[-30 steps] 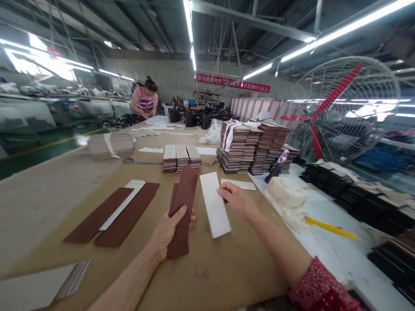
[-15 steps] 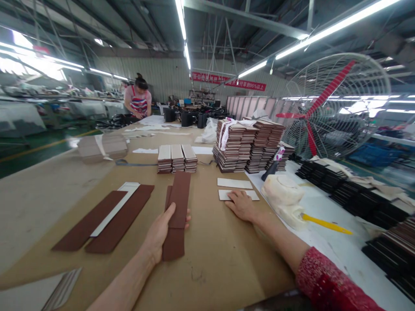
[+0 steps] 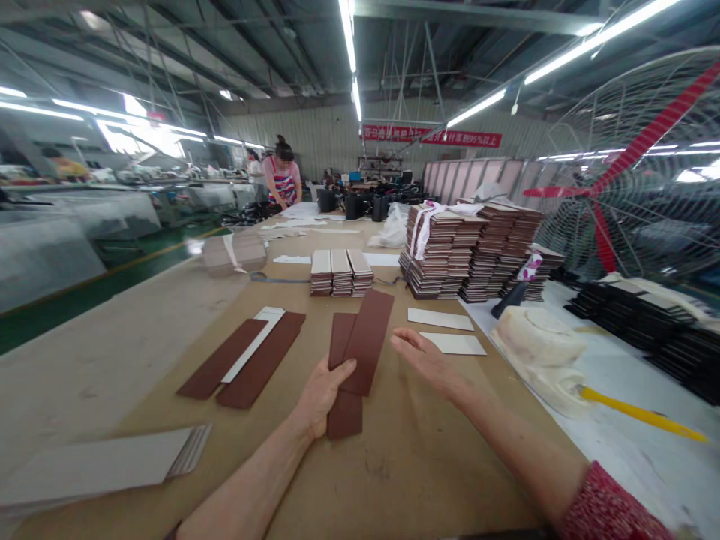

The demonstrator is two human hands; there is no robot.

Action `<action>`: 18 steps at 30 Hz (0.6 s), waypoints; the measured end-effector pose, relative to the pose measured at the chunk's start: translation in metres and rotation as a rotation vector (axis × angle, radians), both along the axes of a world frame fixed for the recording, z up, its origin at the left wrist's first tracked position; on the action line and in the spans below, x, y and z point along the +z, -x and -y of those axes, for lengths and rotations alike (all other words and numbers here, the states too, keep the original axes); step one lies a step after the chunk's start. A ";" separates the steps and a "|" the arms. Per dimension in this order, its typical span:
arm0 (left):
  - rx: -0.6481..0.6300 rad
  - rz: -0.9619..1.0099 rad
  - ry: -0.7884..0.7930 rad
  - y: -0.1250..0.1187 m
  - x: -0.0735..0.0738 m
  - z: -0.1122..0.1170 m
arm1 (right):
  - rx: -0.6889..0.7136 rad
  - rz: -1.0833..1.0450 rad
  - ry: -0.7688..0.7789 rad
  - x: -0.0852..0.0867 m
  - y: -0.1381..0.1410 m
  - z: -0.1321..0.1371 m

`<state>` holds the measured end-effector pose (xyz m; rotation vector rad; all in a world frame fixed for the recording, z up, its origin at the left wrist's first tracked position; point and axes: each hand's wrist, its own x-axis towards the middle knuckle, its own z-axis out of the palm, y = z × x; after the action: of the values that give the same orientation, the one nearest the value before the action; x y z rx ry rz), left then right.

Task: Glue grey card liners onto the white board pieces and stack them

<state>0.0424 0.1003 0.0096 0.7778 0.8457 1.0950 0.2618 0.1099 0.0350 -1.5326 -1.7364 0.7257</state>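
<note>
My left hand [image 3: 326, 390] grips two flat brown strips [image 3: 368, 337], crossed over each other, its thumb lying on the upper one. To the right, my right hand [image 3: 421, 356] hovers with nothing in it, fingers stretched toward the brown strips and slightly apart. Just past its fingers lie two pale strips [image 3: 440, 319] on the brown-covered table, one behind the other. Left of my hands, a pale narrow strip [image 3: 253, 345] rests between two long dark brown pieces [image 3: 264, 367].
Three small stacks of strips [image 3: 340, 274] stand ahead, with tall bundled stacks [image 3: 450, 251] behind right. A white roll [image 3: 537, 352] and a yellow-handled tool [image 3: 641, 412] lie at right. Grey-beige sheets [image 3: 106, 465] are fanned out front left. A person [image 3: 283, 176] works at the far end.
My right hand has lifted off the nearer pale strip and moved left toward the brown strips. The upper brown strip in my left hand has tilted to the right. The view has turned left.
</note>
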 end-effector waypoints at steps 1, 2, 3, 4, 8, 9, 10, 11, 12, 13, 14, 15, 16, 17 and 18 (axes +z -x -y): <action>-0.006 0.008 -0.018 -0.001 0.001 0.002 | 0.016 -0.082 -0.008 0.002 0.012 0.000; -0.014 0.012 -0.030 -0.001 0.001 0.004 | 0.026 -0.153 -0.021 0.003 0.023 0.000; -0.022 0.013 -0.034 -0.002 0.002 0.005 | 0.026 -0.213 -0.040 0.004 0.030 -0.001; -0.028 0.009 -0.028 -0.002 0.002 0.006 | 0.018 -0.260 -0.064 0.006 0.033 -0.002; -0.004 -0.039 0.067 0.002 0.005 0.003 | -0.102 -0.303 -0.212 0.032 -0.001 -0.006; 0.004 -0.050 0.097 0.004 0.005 0.001 | -0.144 -0.269 -0.257 0.041 -0.018 -0.003; 0.011 -0.056 0.121 0.006 0.006 -0.002 | -0.177 -0.210 -0.294 0.050 -0.035 0.001; 0.018 -0.059 0.138 0.008 0.007 -0.004 | -0.200 -0.132 -0.318 0.057 -0.051 0.007; 0.026 -0.058 0.147 0.010 0.007 -0.005 | -0.200 -0.044 -0.326 0.061 -0.065 0.016; 0.035 -0.055 0.150 0.011 0.008 -0.007 | -0.184 0.050 -0.321 0.062 -0.075 0.026; 0.044 -0.052 0.149 0.011 0.008 -0.007 | -0.154 0.143 -0.303 0.057 -0.081 0.036; 0.052 -0.049 0.147 0.011 0.008 -0.008 | -0.116 0.232 -0.273 0.049 -0.083 0.048; 0.058 -0.048 0.146 0.011 0.008 -0.007 | -0.082 0.314 -0.236 0.038 -0.083 0.059; 0.062 -0.049 0.146 0.010 0.008 -0.007 | -0.057 0.389 -0.195 0.025 -0.081 0.069; 0.066 -0.050 0.146 0.010 0.008 -0.006 | -0.050 0.456 -0.154 0.011 -0.077 0.078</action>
<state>0.0326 0.1061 0.0174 0.6617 0.9886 1.0631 0.3387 0.0318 0.0464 -1.7173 -2.0159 0.2152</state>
